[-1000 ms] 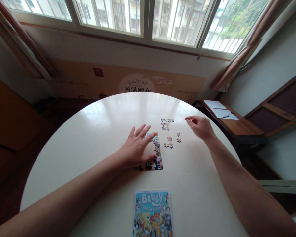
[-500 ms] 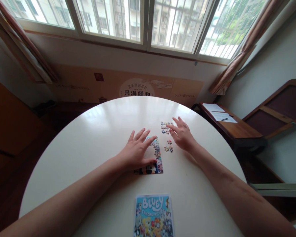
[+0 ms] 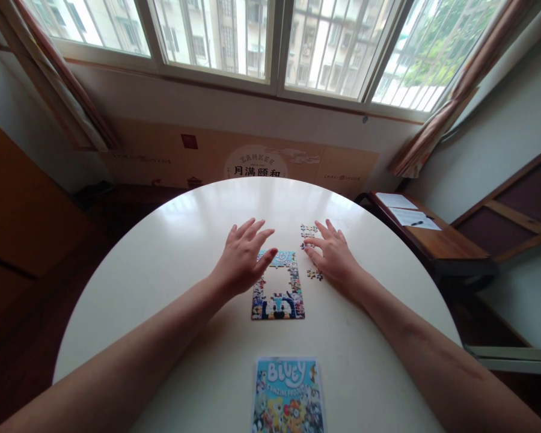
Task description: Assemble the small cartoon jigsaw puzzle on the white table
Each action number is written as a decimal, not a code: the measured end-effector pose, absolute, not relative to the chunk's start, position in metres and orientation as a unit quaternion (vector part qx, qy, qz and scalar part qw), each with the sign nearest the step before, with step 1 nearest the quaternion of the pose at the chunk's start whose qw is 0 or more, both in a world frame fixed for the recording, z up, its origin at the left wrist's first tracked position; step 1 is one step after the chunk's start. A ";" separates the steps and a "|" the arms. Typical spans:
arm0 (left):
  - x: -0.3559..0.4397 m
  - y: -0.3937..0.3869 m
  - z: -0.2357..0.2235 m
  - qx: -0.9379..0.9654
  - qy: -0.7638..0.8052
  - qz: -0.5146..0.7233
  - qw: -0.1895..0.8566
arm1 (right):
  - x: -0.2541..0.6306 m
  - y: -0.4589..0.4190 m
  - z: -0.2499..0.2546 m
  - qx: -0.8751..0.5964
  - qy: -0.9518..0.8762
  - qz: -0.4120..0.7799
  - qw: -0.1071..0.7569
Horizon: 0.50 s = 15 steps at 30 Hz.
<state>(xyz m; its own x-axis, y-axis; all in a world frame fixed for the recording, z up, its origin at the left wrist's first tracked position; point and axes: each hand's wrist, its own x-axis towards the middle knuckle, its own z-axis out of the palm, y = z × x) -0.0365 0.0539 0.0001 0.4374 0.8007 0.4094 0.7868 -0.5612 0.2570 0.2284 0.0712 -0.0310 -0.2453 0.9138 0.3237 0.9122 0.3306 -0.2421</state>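
A partly built jigsaw puzzle (image 3: 278, 299) lies flat on the round white table (image 3: 171, 258), its frame filled and its middle bare. My left hand (image 3: 243, 255) hovers open over the puzzle's upper left corner, fingers spread, holding nothing. My right hand (image 3: 333, 255) is open too, fingers spread over the loose puzzle pieces (image 3: 314, 275) just right of the puzzle. More loose pieces (image 3: 307, 228) show beyond its fingertips.
A Bluey reference picture card (image 3: 288, 394) lies at the table's near edge. To the right stands a dark wooden side table (image 3: 437, 240) with papers and a pen (image 3: 410, 218). A printed board (image 3: 252, 162) leans under the window.
My left hand has lifted off the puzzle and shifted left, uncovering it. My right hand swung in from the far right to the loose pieces beside the puzzle.
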 end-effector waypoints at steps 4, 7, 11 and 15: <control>-0.036 0.054 0.002 0.838 0.474 0.270 0.017 | 0.223 0.069 -0.027 -0.577 -0.789 0.016 0.211; -0.036 0.054 0.003 0.834 0.474 0.281 0.016 | 0.218 0.067 -0.021 -0.587 -0.781 0.035 0.208; -0.037 0.053 0.004 0.832 0.472 0.292 0.015 | 0.212 0.066 -0.016 -0.610 -0.769 0.050 0.185; -0.038 0.053 0.004 0.831 0.470 0.296 0.021 | 0.213 0.067 -0.016 -0.623 -0.760 0.063 0.174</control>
<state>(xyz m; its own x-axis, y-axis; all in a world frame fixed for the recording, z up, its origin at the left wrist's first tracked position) -0.0377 0.0535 0.0045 0.3821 0.7943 0.4724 0.7692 -0.5566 0.3138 0.2126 0.0669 -0.0156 -0.1635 0.9687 0.1866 0.9248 0.2164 -0.3130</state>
